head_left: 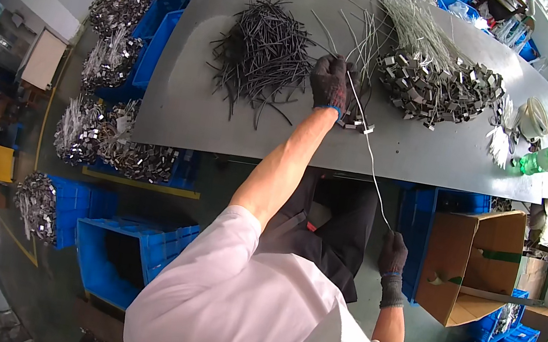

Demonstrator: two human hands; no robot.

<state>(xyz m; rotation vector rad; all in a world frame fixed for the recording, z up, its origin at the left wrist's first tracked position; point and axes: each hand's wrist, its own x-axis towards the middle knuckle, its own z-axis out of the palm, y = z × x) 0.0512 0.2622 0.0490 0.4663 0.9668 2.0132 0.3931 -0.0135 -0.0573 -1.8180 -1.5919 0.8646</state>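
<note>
A thin white wire [377, 177] stretches between my two hands, from the tabletop down past the table's near edge. My left hand [329, 84], in a dark knit glove, is closed over the table at the wire's upper end. Down beside my right leg, my gloved right hand [393, 254] grips the lower end. A small metal clip [368, 129] sits along the wire near the table edge. To the left of my left hand lies a heap of short black tubes [262, 52]. On its right is a large bundle of metal clips [438, 90] with pale wires [416, 28] fanning away.
The grey metal table [188, 116] also carries a green bottle [543, 161] and a white tape roll [534, 119] at right. An open cardboard box [444, 263] stands near my right hand. Blue crates [116, 253] and piles of clips [80, 129] line the left floor.
</note>
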